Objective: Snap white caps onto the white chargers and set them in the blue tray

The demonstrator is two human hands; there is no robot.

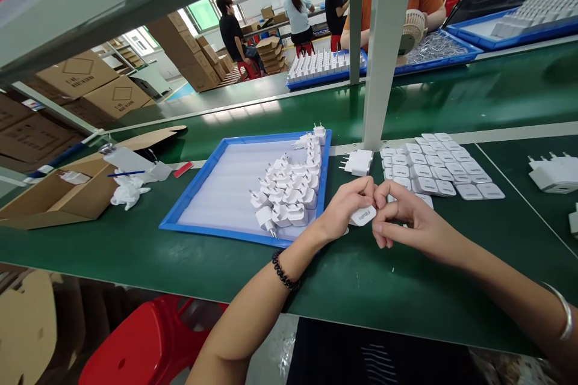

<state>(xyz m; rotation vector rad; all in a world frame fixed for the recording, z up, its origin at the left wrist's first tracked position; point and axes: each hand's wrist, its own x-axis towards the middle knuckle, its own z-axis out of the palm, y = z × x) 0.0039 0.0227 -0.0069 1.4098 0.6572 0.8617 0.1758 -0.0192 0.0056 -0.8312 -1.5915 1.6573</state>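
My left hand (347, 209) is closed on a small white rounded-square cover (363, 215) with dark print on its face. Close against it, my right hand (406, 219) has its fingers curled, the tips meeting those of my left. Whatever lies between the right fingertips is hidden. Just beyond my hands a white plug charger (359, 162) lies with its pins to the left. Rows of similar printed covers (433, 165), some stacked, rest past my right hand. Left of my hands, a blue-rimmed tray (217, 239) holds many white plug chargers (289, 189) on its right side.
A grey post (378, 54) rises behind my hands. An open cardboard box (63, 201) and a crumpled white glove (129, 191) lie at left. More chargers (555, 173) stand at far right. Below is a red stool (130, 343). Several people work beyond the bench.
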